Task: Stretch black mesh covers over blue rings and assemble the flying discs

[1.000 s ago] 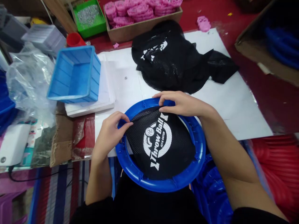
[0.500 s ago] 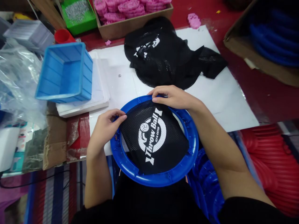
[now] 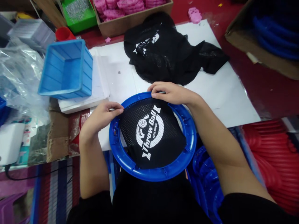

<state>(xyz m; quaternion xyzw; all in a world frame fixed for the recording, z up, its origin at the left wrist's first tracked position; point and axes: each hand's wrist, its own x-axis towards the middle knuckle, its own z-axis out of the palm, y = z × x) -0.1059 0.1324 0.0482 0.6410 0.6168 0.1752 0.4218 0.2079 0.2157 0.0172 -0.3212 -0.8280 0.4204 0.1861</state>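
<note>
A blue plastic ring (image 3: 149, 175) tilts at the table's front edge, close to my body. Across its opening lies a black mesh cloth (image 3: 161, 155) printed in white with "Throw Ball". At the ring's upper left, my left hand (image 3: 99, 116) is closed, thumb and forefinger pinching the cloth's edge by the rim. My right hand (image 3: 174, 92) is closed at the top of the ring, its fingers curled over the rim and the cloth's edge. A gap shows between cloth and ring on the right side. Beyond lie more black mesh cloths (image 3: 161, 62), loosely heaped.
On the left, a blue bin (image 3: 65, 73) rests on a white foam slab (image 3: 100, 96). A carton (image 3: 135, 19) of pink parts and a green tray (image 3: 79, 18) of small metal pieces stand behind. Blue rings (image 3: 275, 40) fill a box at right; red rings (image 3: 273, 165) lie below.
My left hand has shifted slightly up and left along the rim, its forearm swinging outward. The ring appears a little higher and further left. My right hand keeps its hold.
</note>
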